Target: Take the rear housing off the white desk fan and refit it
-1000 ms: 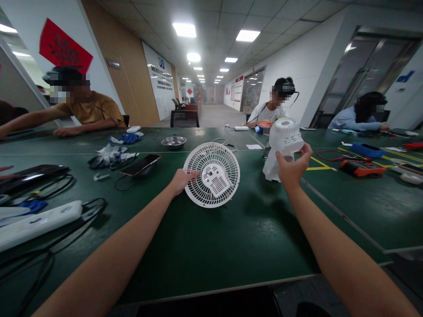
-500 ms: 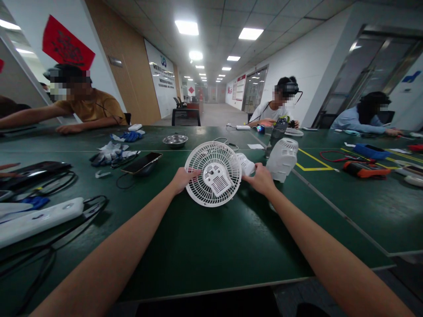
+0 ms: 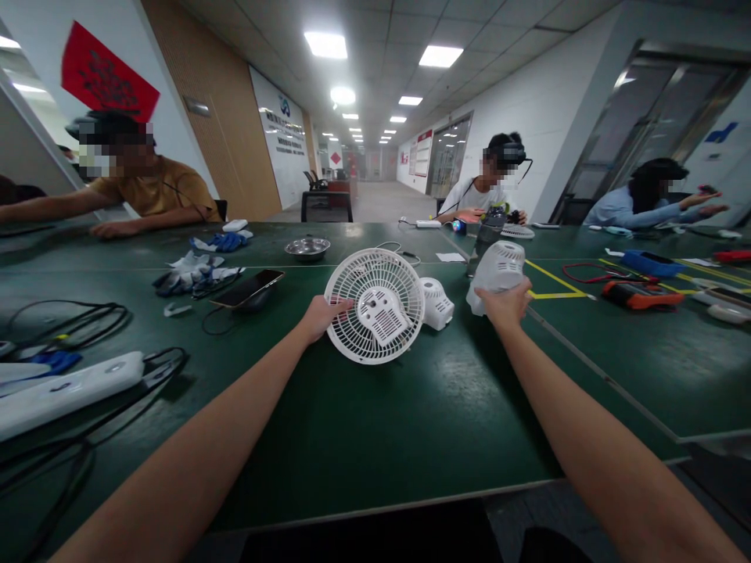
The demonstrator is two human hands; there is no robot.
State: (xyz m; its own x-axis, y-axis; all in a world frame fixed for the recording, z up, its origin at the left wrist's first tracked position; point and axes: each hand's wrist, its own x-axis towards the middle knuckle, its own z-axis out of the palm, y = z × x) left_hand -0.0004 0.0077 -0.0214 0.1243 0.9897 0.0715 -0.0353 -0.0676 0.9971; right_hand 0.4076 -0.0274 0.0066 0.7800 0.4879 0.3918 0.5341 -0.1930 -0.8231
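A round white fan grille point(image 3: 350, 342) with a slotted centre plate stands tilted up above the green table point(image 3: 375, 438). My left hand point(image 3: 325, 317) is closed on its left rim, thumb laid over the ribs. Just right of the grille lies a white fan motor housing point(image 3: 437, 303) with slots, partly behind the rim. Farther right, a tall white plastic fan housing point(image 3: 503, 264) with vents at its top stands in front of a dark bottle. Around its lower part my right hand point(image 3: 509, 303) is closed; some fingers are hidden behind it.
A steel bowl point(image 3: 307, 249) sits beyond the grille. To the left are a phone point(image 3: 249, 288), gloves point(image 3: 191, 274) and a white power strip point(image 3: 76, 395) with black cables. An orange multimeter point(image 3: 642, 295) lies to the right. Several people sit across the table.
My right hand has left the motor housing and moved right onto the tall white fan housing, which now leans slightly. The left hand keeps its hold on the grille.
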